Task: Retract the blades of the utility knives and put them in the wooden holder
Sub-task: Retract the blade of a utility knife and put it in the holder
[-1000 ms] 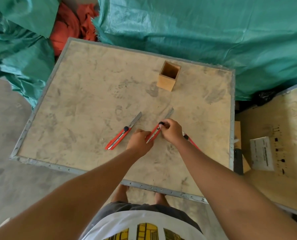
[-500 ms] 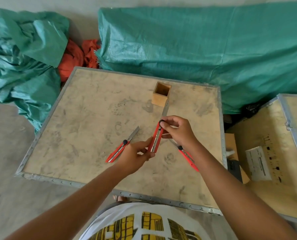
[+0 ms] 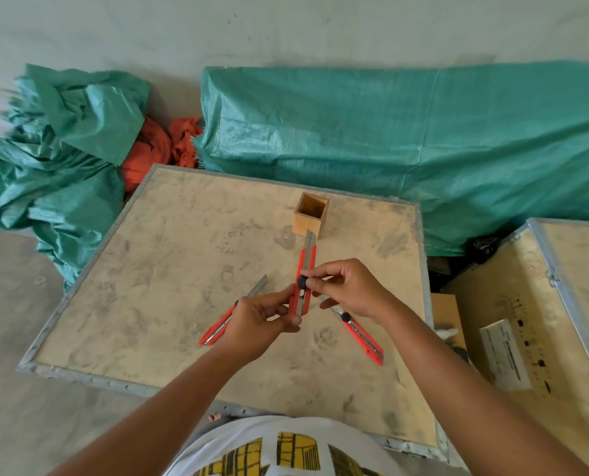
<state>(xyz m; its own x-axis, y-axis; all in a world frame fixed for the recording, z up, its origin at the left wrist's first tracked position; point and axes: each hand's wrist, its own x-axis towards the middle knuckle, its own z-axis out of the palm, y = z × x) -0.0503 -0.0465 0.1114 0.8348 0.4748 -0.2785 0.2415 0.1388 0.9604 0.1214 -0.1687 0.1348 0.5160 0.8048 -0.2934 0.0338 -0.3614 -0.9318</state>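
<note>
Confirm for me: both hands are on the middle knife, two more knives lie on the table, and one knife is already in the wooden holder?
Not quite. The head view shows the wooden holder empty. Both the left hand and right hand hold the middle knife; the left knife and right knife lie on the table.

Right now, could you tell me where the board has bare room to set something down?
The board lies bare left of the wooden holder, and along the near edge. It is crowded mid-board, around both hands and the three knives.

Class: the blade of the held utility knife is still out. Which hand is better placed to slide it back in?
The right hand: its fingertips already pinch the black slider knob, while the left hand steadies the lower end of the held utility knife.
</note>
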